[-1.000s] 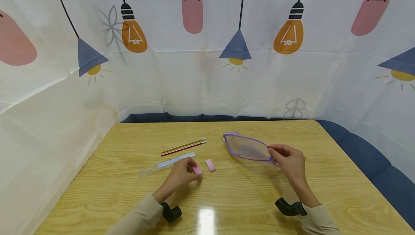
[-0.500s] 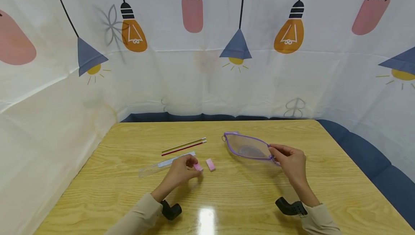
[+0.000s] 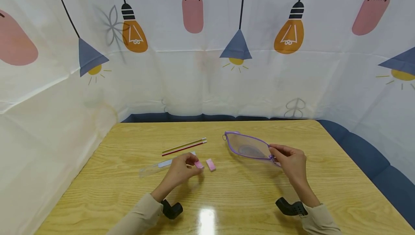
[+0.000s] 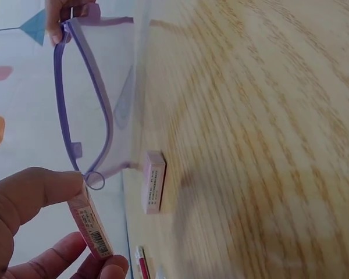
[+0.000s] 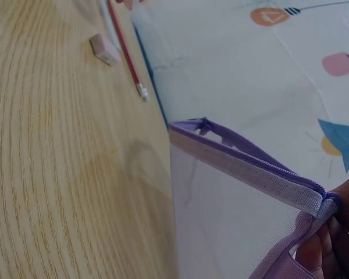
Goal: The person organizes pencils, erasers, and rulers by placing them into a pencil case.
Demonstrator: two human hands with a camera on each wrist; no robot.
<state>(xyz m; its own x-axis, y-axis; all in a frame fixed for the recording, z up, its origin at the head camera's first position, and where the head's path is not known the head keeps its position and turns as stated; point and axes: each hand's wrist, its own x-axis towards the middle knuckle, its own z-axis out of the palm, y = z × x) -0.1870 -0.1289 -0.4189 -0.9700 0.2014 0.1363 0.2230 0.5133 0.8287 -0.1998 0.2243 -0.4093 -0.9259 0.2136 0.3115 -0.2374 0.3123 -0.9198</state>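
Observation:
My left hand (image 3: 179,172) pinches a pink eraser (image 3: 199,164) between thumb and fingers, just above the table. In the left wrist view, a barcode shows on that eraser's wrapper (image 4: 92,229). Beside it on the table lies a second pink eraser (image 3: 210,165). With thumb and fingers, my right hand (image 3: 291,163) grips one end of a purple-edged mesh zipper pouch (image 3: 237,144). The pouch's zipper is undone and its mouth gapes toward me. A faint half-round shape, perhaps a protractor (image 3: 251,151), shows inside the pouch.
Two pencils, one gold (image 3: 183,145) and one red (image 3: 184,148), lie behind my left hand. A clear ruler (image 3: 150,171) with a pale strip lies partly hidden by that hand. The wooden table (image 3: 240,202) ends at a printed curtain (image 3: 207,83).
My left hand has risen slightly and drawn a little away from me with the eraser. The right hand and the pouch have barely moved.

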